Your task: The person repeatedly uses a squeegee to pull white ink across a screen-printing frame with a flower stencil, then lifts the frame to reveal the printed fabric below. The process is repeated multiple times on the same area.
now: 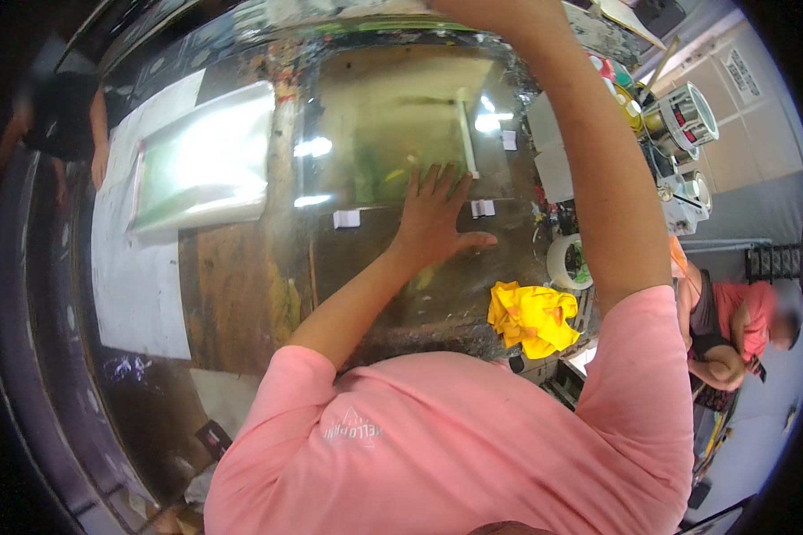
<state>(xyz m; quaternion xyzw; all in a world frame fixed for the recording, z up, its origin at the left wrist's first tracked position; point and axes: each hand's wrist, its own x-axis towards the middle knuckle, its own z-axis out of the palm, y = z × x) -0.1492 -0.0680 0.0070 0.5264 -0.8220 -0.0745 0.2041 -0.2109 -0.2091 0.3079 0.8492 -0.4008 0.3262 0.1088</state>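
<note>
My left hand lies flat, palm down with fingers spread, on a glossy, paint-stained dark tabletop. It holds nothing. Small white tape pieces sit to either side of it, and a narrow white strip lies just beyond the fingertips. My right forearm reaches up and away across the table. Its hand passes out of the picture at the top edge, so I cannot see it. A crumpled yellow cloth lies on the table near my right shoulder.
A white-framed pale green screen lies at the far left of the table on white paper. A tape roll and round tubs crowd the right side. One person sits at right; another stands at far left.
</note>
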